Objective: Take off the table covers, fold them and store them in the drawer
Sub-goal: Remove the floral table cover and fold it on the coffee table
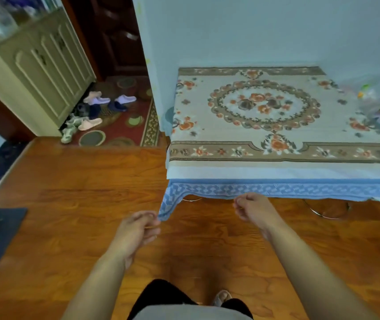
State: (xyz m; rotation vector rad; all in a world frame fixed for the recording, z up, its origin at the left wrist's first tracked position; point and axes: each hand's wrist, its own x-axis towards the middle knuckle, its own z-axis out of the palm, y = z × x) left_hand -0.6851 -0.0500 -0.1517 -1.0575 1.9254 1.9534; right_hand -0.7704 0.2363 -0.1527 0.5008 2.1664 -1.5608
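At the bench [283, 172] front, the blue cover's [276, 189] hanging corner is pinched by the left hand [138, 229]; the right hand [251, 207] is curled at its hem, hold unclear. The floral cover [265, 112] above could be dragged off too.

Two covers lie layered on the counter against the far wall. On top, a cream floral cover [276, 112] spreads flat, orange flowers ringed in a central medallion, tan border along its edges. Beneath it, a blue patterned cover [276, 189] hangs over the near edge, its near-left corner drooping lowest toward the floor.
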